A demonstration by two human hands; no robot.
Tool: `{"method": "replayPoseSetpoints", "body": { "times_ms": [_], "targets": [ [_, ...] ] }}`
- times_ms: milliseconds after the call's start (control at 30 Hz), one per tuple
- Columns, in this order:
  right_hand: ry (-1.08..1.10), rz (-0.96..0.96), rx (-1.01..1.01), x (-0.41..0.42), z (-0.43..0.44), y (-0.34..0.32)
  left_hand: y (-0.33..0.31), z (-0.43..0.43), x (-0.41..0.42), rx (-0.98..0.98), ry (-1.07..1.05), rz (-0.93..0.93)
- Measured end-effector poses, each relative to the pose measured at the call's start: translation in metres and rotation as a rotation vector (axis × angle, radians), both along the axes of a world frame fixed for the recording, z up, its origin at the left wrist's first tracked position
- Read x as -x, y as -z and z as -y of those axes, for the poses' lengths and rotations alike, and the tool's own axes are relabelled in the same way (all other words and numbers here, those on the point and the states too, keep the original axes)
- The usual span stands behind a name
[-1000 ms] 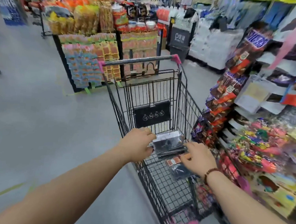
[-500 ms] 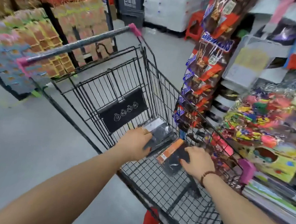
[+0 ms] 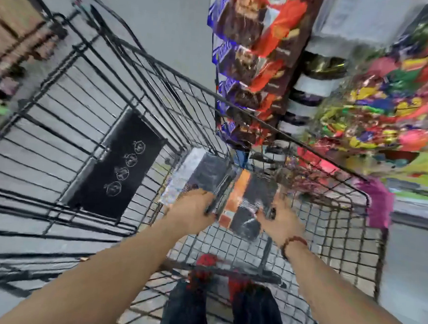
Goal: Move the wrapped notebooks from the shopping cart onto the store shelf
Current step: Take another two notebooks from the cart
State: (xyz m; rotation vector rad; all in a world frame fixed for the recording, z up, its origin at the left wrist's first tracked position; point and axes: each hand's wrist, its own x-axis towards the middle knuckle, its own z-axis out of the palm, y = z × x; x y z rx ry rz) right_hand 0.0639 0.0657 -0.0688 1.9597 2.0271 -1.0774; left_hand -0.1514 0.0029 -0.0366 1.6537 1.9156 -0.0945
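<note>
Item: two wrapped notebooks, both low inside the shopping cart [image 3: 236, 105].
- Silver-edged wrapped notebook [image 3: 204, 173]: our left hand [image 3: 192, 212] grasps its near edge.
- Orange-banded wrapped notebook [image 3: 252, 199], just beside it: our right hand [image 3: 283, 220] lies against its right edge. Blur keeps us from telling whether the fingers curl round it.
- Store shelf [image 3: 415, 208]: on our right, beside the cart.

Step, as we judge: pick-up. Next move calls for lifting both clear of the wire rim and then swinging right.

In the shopping cart [image 3: 188, 77] ahead of you, the left notebook [image 3: 207, 171] and the right notebook [image 3: 254, 189] lie side by side, right of the placard [image 3: 117, 166]. Your left hand [image 3: 192, 208] touches the first and your right hand [image 3: 282, 221] the second (blur hides the grips). The store shelf [image 3: 416, 201] stands to the cart's right.
</note>
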Motion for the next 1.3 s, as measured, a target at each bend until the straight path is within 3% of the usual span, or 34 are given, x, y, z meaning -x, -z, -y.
{"method": "replayPoseSetpoints", "body": {
  "times_ms": [300,467,667,867,1167,1300],
  "targets": [
    [0.529,-0.160,0.134,0.037,0.015,0.075,0.098,-0.034,0.014,0.129,-0.027,0.217],
    [0.753,-0.214,0.061,0.040,0.015,0.106,0.128,-0.034,0.018,0.094,-0.131,0.351],
    [0.765,-0.333,-0.026,0.025,0.023,0.118,0.143,-0.034,0.019,0.020,-0.157,0.406],
    [0.858,-0.274,-0.157,0.017,0.035,0.106,0.140,-0.028,0.019,0.037,-0.203,0.509],
    [0.946,-0.637,-0.083,0.069,0.044,0.080,0.127,-0.028,-0.003,0.124,-0.604,0.696],
    [0.778,-0.642,-0.062,0.085,0.038,0.077,0.124,-0.028,0.003,-0.059,-0.748,0.629]
  ]
}}
